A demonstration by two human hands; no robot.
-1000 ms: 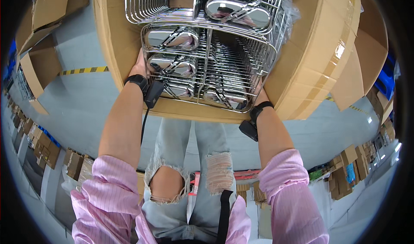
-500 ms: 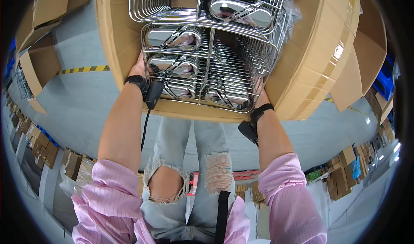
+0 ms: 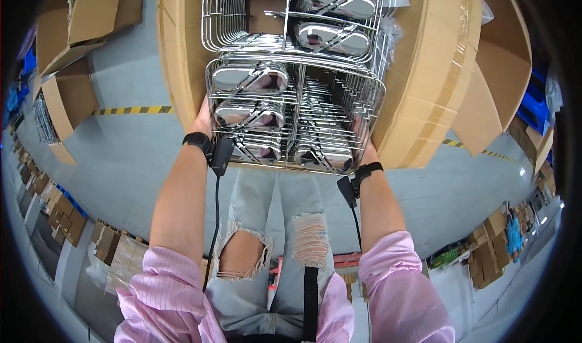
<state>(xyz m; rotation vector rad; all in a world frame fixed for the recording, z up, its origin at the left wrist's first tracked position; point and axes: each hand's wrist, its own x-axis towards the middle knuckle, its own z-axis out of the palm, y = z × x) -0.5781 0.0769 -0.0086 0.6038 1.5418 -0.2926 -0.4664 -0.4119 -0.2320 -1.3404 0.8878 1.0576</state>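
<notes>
A nested stack of chrome wire baskets with polished oval plates in its front is between my two hands, at the near end of an open cardboard box. My left hand presses against the stack's left side, fingers partly hidden behind the wires. On the opposite side, my right hand grips the right side, its fingers showing only partly through the wires. Just beyond lies a second stack of wire baskets inside the box. Both wrists wear black straps with small black modules.
Clear plastic wrap lies along the box's right inner wall. Open cartons stand at the left and right. Yellow-black tape crosses the grey floor. A blue plastic pallet is at the far right.
The near basket stack has moved slightly toward me with both hands, and now covers most of the box's front edge. The far stack shows more fully as the view has shifted.
</notes>
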